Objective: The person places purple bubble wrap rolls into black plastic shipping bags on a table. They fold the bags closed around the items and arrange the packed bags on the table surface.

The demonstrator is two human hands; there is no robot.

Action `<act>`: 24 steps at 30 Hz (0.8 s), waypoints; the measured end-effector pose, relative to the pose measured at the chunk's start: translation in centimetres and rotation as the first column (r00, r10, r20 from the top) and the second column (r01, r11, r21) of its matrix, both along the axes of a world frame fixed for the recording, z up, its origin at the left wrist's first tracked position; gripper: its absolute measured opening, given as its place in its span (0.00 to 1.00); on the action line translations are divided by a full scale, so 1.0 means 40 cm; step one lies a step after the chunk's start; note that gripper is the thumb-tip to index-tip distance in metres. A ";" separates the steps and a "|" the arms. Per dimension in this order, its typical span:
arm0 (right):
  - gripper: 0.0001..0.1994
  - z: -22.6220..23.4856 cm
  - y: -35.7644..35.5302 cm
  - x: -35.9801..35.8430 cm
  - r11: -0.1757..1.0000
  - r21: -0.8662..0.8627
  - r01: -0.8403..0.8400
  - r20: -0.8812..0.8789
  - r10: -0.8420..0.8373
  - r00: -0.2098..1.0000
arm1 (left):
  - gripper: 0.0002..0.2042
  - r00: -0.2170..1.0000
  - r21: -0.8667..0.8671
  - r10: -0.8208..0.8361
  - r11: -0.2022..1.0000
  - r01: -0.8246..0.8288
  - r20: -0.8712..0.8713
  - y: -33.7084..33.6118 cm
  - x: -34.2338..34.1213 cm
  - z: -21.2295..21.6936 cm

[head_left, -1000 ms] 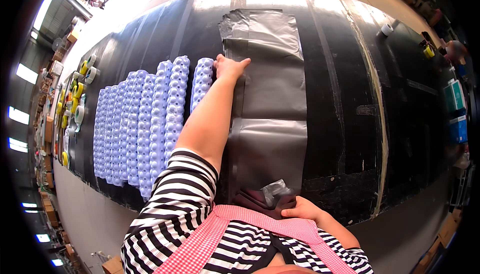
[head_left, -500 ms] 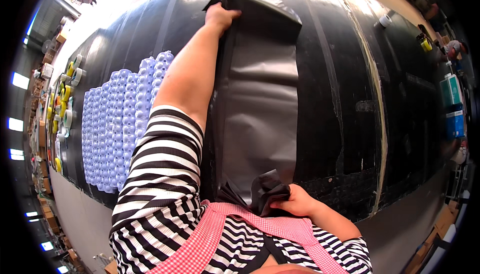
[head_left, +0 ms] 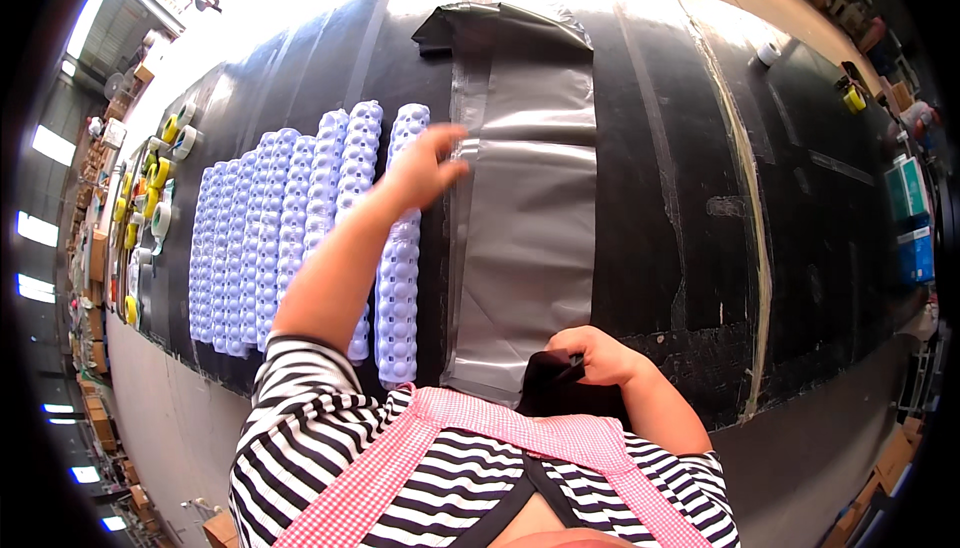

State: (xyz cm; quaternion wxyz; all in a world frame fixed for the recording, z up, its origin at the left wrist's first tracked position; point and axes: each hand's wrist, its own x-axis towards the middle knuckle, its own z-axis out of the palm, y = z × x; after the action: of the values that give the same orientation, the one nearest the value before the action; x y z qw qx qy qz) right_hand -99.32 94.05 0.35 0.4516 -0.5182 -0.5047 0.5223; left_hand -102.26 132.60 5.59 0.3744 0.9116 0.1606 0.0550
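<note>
While I am watching from the head view, my left hand (head_left: 425,170) is hovering with its fingers spread loose over the left edge of the long grey plastic bag (head_left: 530,238), touching or just above it; I cannot tell which. My right hand (head_left: 592,356) is clenching the bunched dark near end of that bag, close to my body. The bag is lying flat along the black worktop (head_left: 680,198), running away from both hands, with its far end (head_left: 500,28) folded over well beyond my left hand. Just to the left of my left hand, rows of pale blue dimpled trays (head_left: 300,218) are lying side by side, the nearest row passing under my forearm. Farther left, yellow and white tape rolls (head_left: 150,188) are sitting along the worktop's edge. Well to the right of my right hand, blue-green boxes (head_left: 908,223) are standing by the rim, with a yellow roll (head_left: 853,100) beyond them. Compared with half a second ago, my left hand is drawing back from the bag's far end to its middle, while my right hand is keeping its grip.
</note>
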 end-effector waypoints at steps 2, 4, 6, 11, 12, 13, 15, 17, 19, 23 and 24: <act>0.16 0.007 0.003 -0.017 0.985 0.160 -0.072 0.246 0.031 0.969 | 0.25 0.991 -0.020 -0.133 0.991 0.133 -0.027 -0.156 -0.146 0.019; 0.26 0.081 -0.005 -0.051 0.993 0.013 -0.116 0.418 0.100 0.903 | 0.27 0.936 0.155 -0.344 0.923 0.351 -0.070 -0.270 -0.281 -0.016; 0.31 0.131 -0.034 -0.080 0.984 -0.030 -0.174 0.576 0.159 0.802 | 0.33 0.896 0.201 -0.394 0.879 0.432 -0.206 -0.364 -0.370 -0.021; 0.29 0.120 -0.116 -0.101 0.983 0.002 -0.185 0.529 0.156 0.834 | 0.40 0.947 0.345 -0.172 0.901 0.263 -0.272 -0.514 -0.495 -0.063; 0.28 0.094 -0.113 -0.077 0.994 0.012 -0.108 0.375 0.096 0.922 | 0.40 0.955 0.365 -0.141 0.901 0.233 -0.261 -0.532 -0.508 -0.072; 0.23 0.070 -0.112 -0.065 0.989 -0.028 0.144 0.227 -0.134 0.965 | 0.40 0.955 0.376 -0.118 0.901 0.218 -0.273 -0.546 -0.518 -0.072; 0.28 0.019 -0.073 -0.070 0.759 0.231 0.609 0.556 -0.617 0.557 | 0.39 0.951 0.395 -0.076 0.898 0.195 -0.299 -0.573 -0.536 -0.068; 0.42 -0.043 -0.033 -0.088 0.746 0.213 0.631 0.696 -0.569 0.437 | 0.39 0.954 0.439 -0.052 0.879 0.184 -0.295 -0.596 -0.561 -0.094; 0.44 -0.051 0.033 -0.152 0.744 0.174 0.646 0.823 -0.470 0.319 | 0.38 0.953 0.466 -0.039 0.866 0.183 -0.301 -0.621 -0.581 -0.085; 0.41 -0.024 0.068 -0.195 0.801 0.173 0.573 0.883 -0.385 0.270 | 0.39 0.917 0.365 -0.083 0.900 0.237 -0.390 -0.657 -0.626 -0.051; 0.41 -0.020 0.057 -0.187 0.818 0.171 0.549 0.882 -0.375 0.284 | 0.39 0.910 0.348 -0.110 0.900 0.262 -0.400 -0.659 -0.634 -0.044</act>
State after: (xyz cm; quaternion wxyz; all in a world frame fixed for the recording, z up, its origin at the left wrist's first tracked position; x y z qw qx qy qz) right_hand -106.80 96.34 -0.44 0.2043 -0.8701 -0.4451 0.0561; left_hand -127.62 106.24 3.81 0.1499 0.9730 0.1248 -0.1236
